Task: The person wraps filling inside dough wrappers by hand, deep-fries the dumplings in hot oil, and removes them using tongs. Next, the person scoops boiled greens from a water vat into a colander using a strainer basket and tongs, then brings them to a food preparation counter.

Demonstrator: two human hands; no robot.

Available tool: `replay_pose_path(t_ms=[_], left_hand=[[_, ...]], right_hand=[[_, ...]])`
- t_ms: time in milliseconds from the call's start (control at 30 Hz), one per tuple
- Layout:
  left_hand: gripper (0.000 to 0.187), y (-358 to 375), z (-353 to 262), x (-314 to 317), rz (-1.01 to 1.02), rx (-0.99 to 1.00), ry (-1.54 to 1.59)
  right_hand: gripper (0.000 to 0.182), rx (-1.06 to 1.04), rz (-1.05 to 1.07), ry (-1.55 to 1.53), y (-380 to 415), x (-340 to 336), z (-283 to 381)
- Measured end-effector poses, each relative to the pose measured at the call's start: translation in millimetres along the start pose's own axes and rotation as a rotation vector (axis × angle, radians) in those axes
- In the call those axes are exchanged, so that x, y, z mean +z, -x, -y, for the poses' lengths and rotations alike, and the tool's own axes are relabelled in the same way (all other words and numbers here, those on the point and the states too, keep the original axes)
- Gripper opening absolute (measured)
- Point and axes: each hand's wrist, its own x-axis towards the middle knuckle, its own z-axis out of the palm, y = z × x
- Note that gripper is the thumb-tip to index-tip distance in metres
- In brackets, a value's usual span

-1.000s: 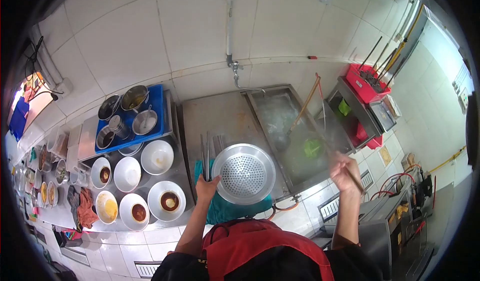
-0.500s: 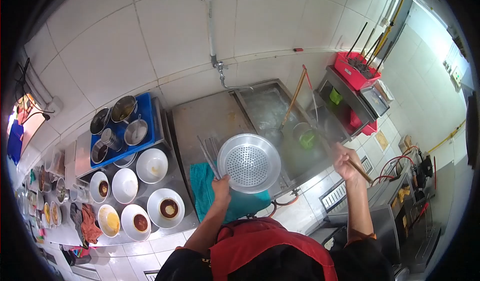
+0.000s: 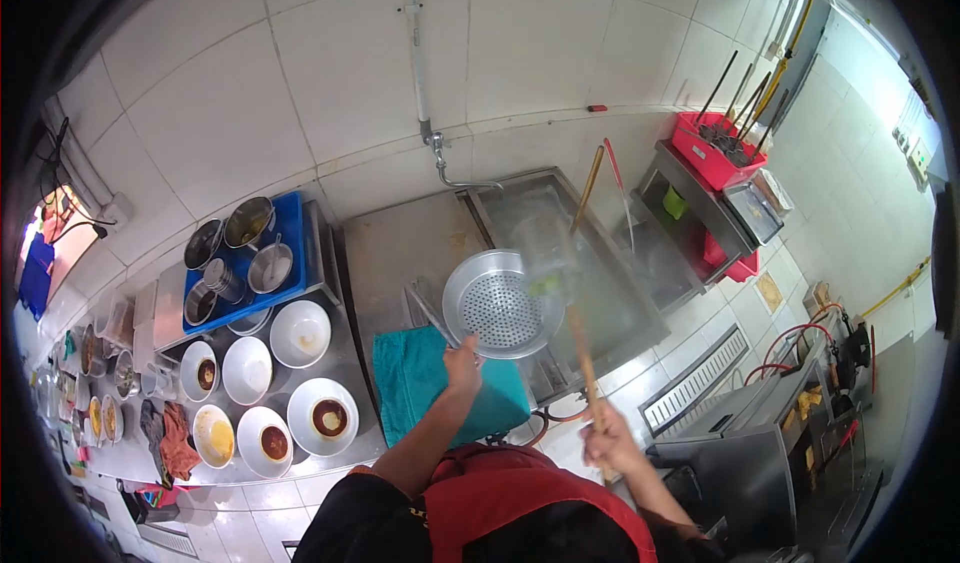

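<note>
Two hands are busy over the steaming vat. Left hand is closed around the rim of the round metal strainer, holding it tilted at the vat's near-left edge, above the teal cloth. Right hand is wrapped around a long wooden handle; its far end, blurred, reaches something green at the strainer's lip. Judging by this, the green load could slide off onto the counter or splash back into the hot water if the strainer tips further, and rising steam could scald the left wrist. Bowls of sauce sit well apart, left.
</note>
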Motion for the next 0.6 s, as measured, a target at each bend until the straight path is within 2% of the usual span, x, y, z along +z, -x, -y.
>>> replay_pose_path(t_ms=[33,67,100,133,200,300,400,500,600], left_hand=[[0.028,-3.1,-0.1,-5.8,0.028,-0.018,0.004],[0.027,-6.1,-1.6,-13.2,0.056,-0.032,0.008],[0.026,-8.5,-4.4,-16.5,0.084,-0.043,0.012],[0.025,-3.0,-11.2,-14.0,0.083,-0.02,0.036],[0.024,11.6,-21.8,-14.3,0.073,0.019,0.075],[0.024,5.6,-32.6,-31.0,0.02,0.082,0.001],[0.025,8.1,-43.0,-40.6,-0.027,0.102,-0.037],[0.024,12.3,-48.3,-38.8,-0.042,0.145,0.036],[0.022,5.8,-60.3,-39.2,0.076,0.157,-0.002]], right_hand=[[0.021,0.031,-0.02,0.129,-6.5,2.8,-15.2],[0.021,-0.168,-0.027,0.503,-18.8,-2.3,-41.1],[0.023,-0.105,-0.07,0.646,-28.3,0.5,-56.2],[0.021,-0.128,-0.086,0.79,-37.3,-0.5,-75.8],[0.018,-0.318,-0.106,0.91,-48.3,-3.0,-103.7],[0.021,-0.335,-0.213,0.939,-72.2,-10.8,-160.2],[0.021,-0.212,-0.231,0.897,-78.8,5.8,-171.1],[0.019,-0.319,-0.213,0.879,-87.4,11.8,-173.7],[0.017,-0.351,-0.179,0.787,-87.2,18.8,-164.2]])
